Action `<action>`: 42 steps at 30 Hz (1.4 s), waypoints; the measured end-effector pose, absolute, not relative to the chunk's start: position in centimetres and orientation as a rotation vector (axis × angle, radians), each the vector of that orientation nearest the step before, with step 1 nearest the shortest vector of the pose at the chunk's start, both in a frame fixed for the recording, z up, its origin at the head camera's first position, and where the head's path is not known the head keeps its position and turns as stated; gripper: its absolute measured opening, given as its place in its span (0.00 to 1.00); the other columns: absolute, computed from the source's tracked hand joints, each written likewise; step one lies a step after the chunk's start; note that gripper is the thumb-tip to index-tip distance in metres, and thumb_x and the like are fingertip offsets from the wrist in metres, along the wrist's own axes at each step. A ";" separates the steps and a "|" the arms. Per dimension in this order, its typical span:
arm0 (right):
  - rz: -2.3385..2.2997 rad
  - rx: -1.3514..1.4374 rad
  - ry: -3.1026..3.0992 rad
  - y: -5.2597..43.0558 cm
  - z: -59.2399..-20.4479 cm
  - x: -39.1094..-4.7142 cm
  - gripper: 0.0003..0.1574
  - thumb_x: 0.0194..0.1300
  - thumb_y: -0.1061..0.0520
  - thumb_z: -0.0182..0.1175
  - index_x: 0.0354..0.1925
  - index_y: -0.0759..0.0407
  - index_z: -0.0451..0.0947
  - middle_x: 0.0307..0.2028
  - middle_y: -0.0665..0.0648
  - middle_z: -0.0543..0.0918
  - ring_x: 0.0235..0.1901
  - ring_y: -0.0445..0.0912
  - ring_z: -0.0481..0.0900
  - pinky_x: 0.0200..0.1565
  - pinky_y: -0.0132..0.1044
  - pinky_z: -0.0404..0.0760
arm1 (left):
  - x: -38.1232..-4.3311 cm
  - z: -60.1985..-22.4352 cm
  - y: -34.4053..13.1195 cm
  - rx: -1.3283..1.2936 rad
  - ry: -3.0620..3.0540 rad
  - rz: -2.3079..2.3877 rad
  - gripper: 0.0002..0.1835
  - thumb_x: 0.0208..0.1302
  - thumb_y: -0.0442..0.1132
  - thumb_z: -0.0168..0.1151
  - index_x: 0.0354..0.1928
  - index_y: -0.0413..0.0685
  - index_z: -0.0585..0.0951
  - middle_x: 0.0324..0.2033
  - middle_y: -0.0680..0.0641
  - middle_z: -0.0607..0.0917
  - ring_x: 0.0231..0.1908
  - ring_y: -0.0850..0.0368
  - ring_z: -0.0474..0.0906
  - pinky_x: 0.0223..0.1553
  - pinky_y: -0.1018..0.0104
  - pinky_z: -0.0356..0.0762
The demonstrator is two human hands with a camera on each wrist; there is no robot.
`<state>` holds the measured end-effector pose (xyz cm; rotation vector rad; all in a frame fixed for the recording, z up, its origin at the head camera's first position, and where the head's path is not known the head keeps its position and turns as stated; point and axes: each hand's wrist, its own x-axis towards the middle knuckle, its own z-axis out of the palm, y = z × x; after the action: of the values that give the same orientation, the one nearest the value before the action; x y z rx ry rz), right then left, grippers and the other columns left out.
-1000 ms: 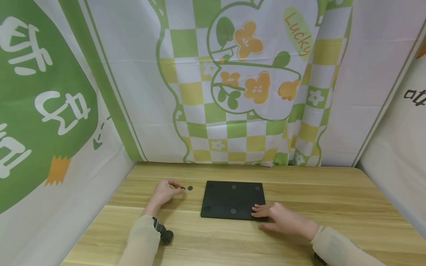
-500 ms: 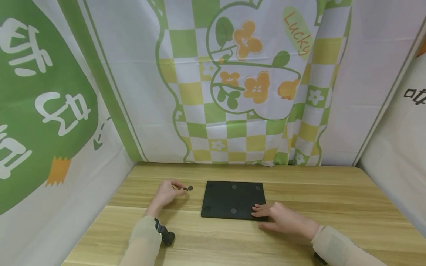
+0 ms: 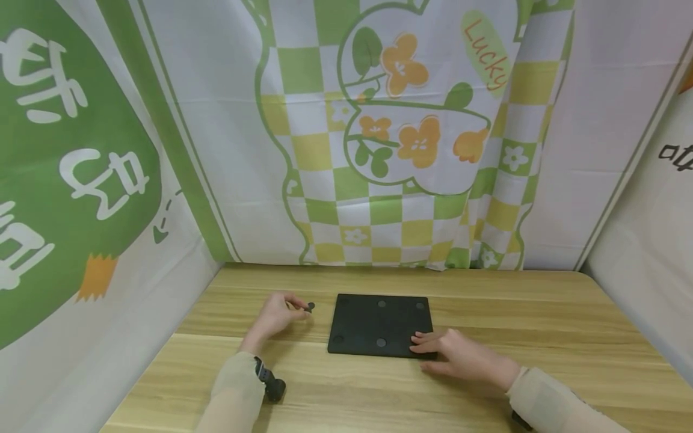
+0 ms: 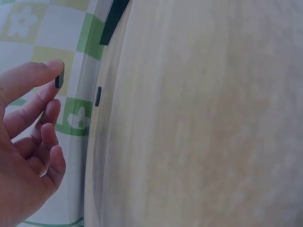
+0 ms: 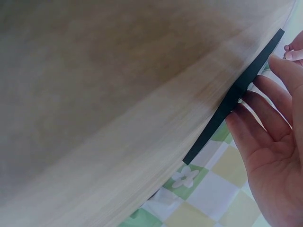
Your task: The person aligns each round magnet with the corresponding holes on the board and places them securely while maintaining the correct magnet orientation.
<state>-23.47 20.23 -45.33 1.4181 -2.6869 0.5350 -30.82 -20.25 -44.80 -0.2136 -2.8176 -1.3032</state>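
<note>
My left hand pinches a small dark round pad between thumb and index finger, its other fingers loosely curled. A second dark round pad lies on the table just beyond those fingertips. To the right is a flat black rectangular board with several round grey pads along its edges. My right hand rests on the board's near right corner, its fingers lying over the top and hiding that corner. In the right wrist view, the fingers of this hand reach along the board's edge.
The wooden table carries the board near its middle. Behind it hangs a green and white checked curtain, and printed cloth closes off the left side. A black wrist camera sits on the left sleeve.
My left hand has slid slightly right with the pinched pad, up to the pad lying on the table. The right hand and the board have stayed in place.
</note>
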 end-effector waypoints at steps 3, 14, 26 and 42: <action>0.534 1.424 -2.672 20.2 -45.3 -23.4 0.23 0.65 0.49 0.60 0.55 0.57 0.79 0.56 0.59 0.80 0.57 0.53 0.77 0.52 0.48 0.81 | -30.6 -44.7 -20.0 -0.222 -2.820 -1.312 0.06 0.50 0.38 0.73 0.31 0.49 0.86 0.36 0.47 0.81 0.30 0.55 0.70 0.25 0.67 0.67; 0.556 1.426 -2.695 20.1 -45.1 -23.4 0.23 0.65 0.50 0.60 0.56 0.58 0.78 0.56 0.60 0.79 0.58 0.53 0.76 0.53 0.48 0.80 | -30.0 -44.2 -18.9 -0.278 -2.836 -1.308 0.05 0.50 0.37 0.73 0.30 0.50 0.86 0.35 0.48 0.79 0.28 0.55 0.68 0.24 0.67 0.68; 0.543 1.431 -2.652 20.2 -45.3 -23.5 0.23 0.63 0.51 0.62 0.54 0.59 0.80 0.55 0.60 0.80 0.56 0.53 0.78 0.52 0.48 0.81 | -29.6 -43.9 -18.0 -0.330 -2.819 -1.321 0.05 0.49 0.38 0.73 0.29 0.52 0.86 0.34 0.49 0.79 0.29 0.55 0.68 0.24 0.66 0.67; 0.541 1.411 -2.711 20.2 -45.2 -23.4 0.24 0.66 0.48 0.59 0.56 0.57 0.78 0.56 0.58 0.79 0.58 0.52 0.76 0.52 0.47 0.80 | -28.9 -44.0 -17.2 -0.493 -2.816 -1.300 0.05 0.49 0.36 0.73 0.29 0.50 0.86 0.33 0.47 0.79 0.29 0.56 0.69 0.26 0.66 0.69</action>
<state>-23.43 20.18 -45.19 1.4113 -2.7111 0.5414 -28.88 -17.16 -44.02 -0.4929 -2.8156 -1.3003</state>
